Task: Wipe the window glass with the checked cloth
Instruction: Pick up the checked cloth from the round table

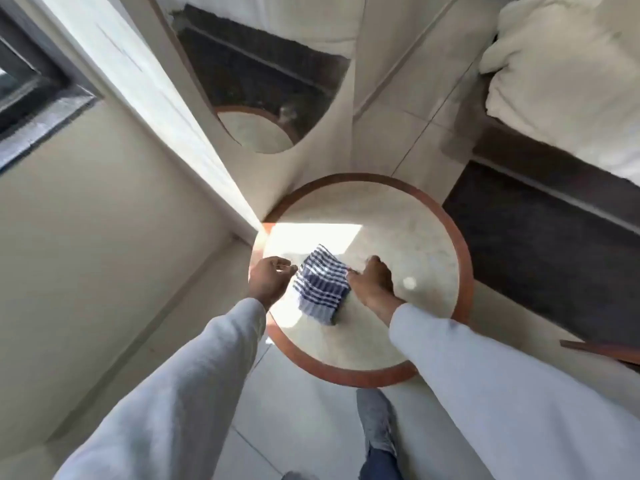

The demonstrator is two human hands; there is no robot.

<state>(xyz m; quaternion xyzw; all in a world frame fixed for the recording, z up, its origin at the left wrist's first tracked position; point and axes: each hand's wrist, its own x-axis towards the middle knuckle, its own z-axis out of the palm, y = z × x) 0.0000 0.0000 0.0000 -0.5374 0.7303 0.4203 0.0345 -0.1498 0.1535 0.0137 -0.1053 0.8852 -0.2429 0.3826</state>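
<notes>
**Cloth on the table, both hands closing in**

The right hand is laid at the 3 o'clock edge of the checked cloth, fingers curled down onto the tabletop and touching the fabric's corner; whether a pinch has been made on it cannot be told. The left hand is held just beside the cloth at its 9 o'clock side, fingers loosely bent and grasping nothing, with a sliver of bright table showing between fingertips and fabric. Approach from both sides is judged to be meant for gathering the folded square up in one lift.

The cloth, blue with white lines, is folded into a small thick pad and lies on the round table, somewhat toward the table's 9 o'clock side and partly in a patch of sunlight. A flat, bare top suits it as a resting place within easy reach.

The window is seen at 10 o'clock of the frame, well apart from the table, its dark frame set in the pale wall. No wiping is judged to have begun. Bedding lies at 2 o'clock, and a mirror leans at 12 o'clock.
</notes>
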